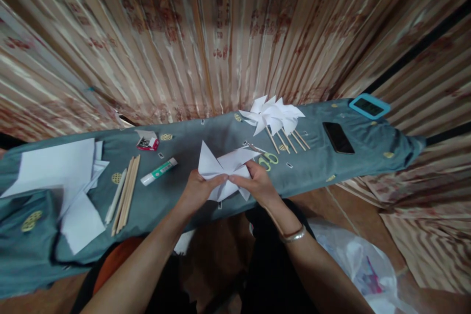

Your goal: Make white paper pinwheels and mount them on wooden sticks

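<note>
Between my two hands is a white paper pinwheel [228, 166] with cut, partly folded blades, held above the near edge of the cloth-covered table. My left hand [198, 189] grips its left side, thumb pressed near the centre. On the other side my right hand [259, 184] pinches the paper, its thumb almost meeting the left one. Green-handled scissors [268, 159] lie just beyond my right hand, their blades partly behind the paper. Farther back rest several finished pinwheels [274, 115] on wooden sticks. A glue stick [159, 171] lies left of my left hand.
Wooden sticks [127, 196] and a white pencil-like rod [116, 196] lie at left, beside white paper sheets [62, 167]. A small red box [147, 141] stands open behind the glue stick. At right are a phone [338, 137] and a blue-framed device [369, 106]. Curtains hang behind.
</note>
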Motion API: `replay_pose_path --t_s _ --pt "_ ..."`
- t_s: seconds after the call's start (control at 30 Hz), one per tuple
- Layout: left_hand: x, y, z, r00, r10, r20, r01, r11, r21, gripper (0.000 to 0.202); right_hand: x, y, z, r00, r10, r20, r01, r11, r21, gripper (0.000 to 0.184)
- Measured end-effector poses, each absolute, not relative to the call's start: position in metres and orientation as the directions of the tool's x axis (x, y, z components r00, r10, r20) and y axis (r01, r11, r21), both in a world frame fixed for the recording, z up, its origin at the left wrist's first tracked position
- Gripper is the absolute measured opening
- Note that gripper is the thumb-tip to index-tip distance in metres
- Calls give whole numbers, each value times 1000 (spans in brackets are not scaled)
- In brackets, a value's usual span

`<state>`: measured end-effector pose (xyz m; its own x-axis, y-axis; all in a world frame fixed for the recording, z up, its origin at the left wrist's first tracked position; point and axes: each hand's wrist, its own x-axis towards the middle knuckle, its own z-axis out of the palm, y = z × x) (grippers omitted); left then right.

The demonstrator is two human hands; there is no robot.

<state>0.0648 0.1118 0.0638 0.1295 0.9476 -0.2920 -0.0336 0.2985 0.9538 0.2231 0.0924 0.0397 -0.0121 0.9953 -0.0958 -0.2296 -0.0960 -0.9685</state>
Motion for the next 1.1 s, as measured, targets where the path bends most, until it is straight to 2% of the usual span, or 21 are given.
replay_pose_path --t_s 0.4,0.6,0.73,0.87,1.1 --pt "65 116 60 145 940 -310 -51 320 946 28 221 94 37 34 991 -132 -185 -123 -975 41" --pt "60 117 61 120 961 -249 -98 261 960 27 219 93 38 27 994 -103 -276 -91 -957 40" --pt "53 119 64 57 974 -220 -111 226 968 23 216 96 34 98 988 -122 -337 -82 -938 36" --pt "41 125 70 -51 983 -176 -147 167 975 20 212 100 30 126 981 -147 -387 -87 -918 43" --pt "10 139 85 -286 958 -5 -227 -63 972 28 191 107 17 132 983 -129 -255 -92 -963 29"
